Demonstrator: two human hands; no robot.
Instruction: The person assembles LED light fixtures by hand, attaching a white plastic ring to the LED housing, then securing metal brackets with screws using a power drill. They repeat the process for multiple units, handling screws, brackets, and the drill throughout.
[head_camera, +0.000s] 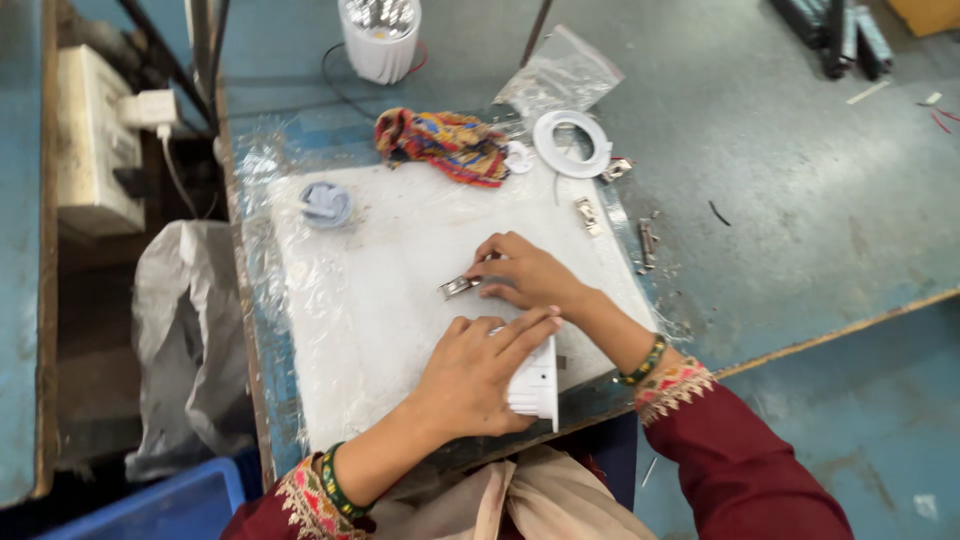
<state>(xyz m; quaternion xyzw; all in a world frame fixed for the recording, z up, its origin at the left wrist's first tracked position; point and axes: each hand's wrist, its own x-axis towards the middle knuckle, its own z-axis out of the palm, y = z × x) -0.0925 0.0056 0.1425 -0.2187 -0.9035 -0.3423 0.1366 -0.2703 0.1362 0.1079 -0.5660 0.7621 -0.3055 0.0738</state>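
Your left hand (470, 375) lies palm down over a white ribbed plastic lamp housing (535, 385), fingers wrapped across its top and gripping it against the near edge of the white plastic-covered board (370, 300) on the blue-grey bench (780, 200). Your right hand (525, 272) sits just beyond it, fingers pinched on a small silver metal spring clip (458, 287) that rests on the board and pokes out to the left of your fingertips.

Farther back on the board you have a round grey plastic cap (326, 204), and at the board's far edge a crumpled multicoloured cloth (445, 143). Beside the cloth lies a flat white plastic ring (571, 143), with a clear plastic bag (560, 75) behind it. A few more small metal clips (587, 214) lie near the board's right edge. A white ribbed lamp body (380, 38) stands at the far end of the bench.
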